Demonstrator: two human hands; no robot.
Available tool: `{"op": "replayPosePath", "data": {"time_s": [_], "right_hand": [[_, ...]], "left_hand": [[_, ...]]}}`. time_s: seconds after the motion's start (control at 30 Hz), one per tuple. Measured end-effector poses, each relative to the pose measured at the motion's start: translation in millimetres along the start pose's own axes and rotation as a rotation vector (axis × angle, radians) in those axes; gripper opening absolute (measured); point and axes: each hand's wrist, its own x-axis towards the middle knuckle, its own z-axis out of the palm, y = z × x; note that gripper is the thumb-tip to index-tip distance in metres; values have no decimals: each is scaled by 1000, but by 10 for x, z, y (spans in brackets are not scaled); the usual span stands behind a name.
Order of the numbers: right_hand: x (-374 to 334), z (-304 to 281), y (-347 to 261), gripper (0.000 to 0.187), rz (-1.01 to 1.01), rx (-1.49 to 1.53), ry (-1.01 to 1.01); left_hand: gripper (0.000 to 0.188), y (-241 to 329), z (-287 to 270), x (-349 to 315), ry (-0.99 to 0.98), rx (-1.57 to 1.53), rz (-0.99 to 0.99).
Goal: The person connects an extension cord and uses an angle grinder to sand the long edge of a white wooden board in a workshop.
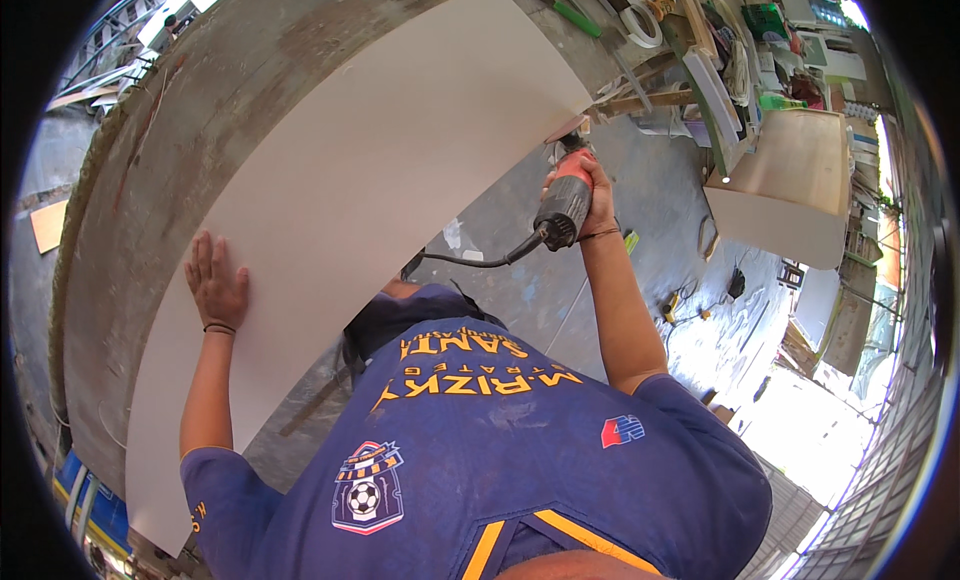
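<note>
Overhead, a large white panel (pixel 340 230) is lying across a weathered grey workbench (pixel 150 180), reaching from near left to far right. Flat on the panel's near left part, the left hand (pixel 216 283) is pressing down, fingers held close together. At the panel's far right edge, the right hand (pixel 590 195) is gripping an orange and grey power tool (pixel 565 208), fingers wrapped around its body, while a black cord (pixel 470 262) is trailing leftward.

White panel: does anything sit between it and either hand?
Nothing visible does. The left hand lies flat on the white panel. The right hand grips an orange-and-grey power tool, whose tip meets the panel's edge.
</note>
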Motion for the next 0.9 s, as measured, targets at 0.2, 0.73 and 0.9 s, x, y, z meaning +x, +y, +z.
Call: {"op": "replayPosePath", "data": {"time_s": [0.2,0.73,0.9], "right_hand": [[94,-65,-120,57,-6,-6,2],[232,-154,-463,52,-21,-36,-25],[281,-192,-541,50,-9,-33,-44]], "left_hand": [[57,-1,-13,8,-6,5,-12],[56,-9,-16,14,-3,32,-7],[56,7,-38,29,-22,34,-25]]}}
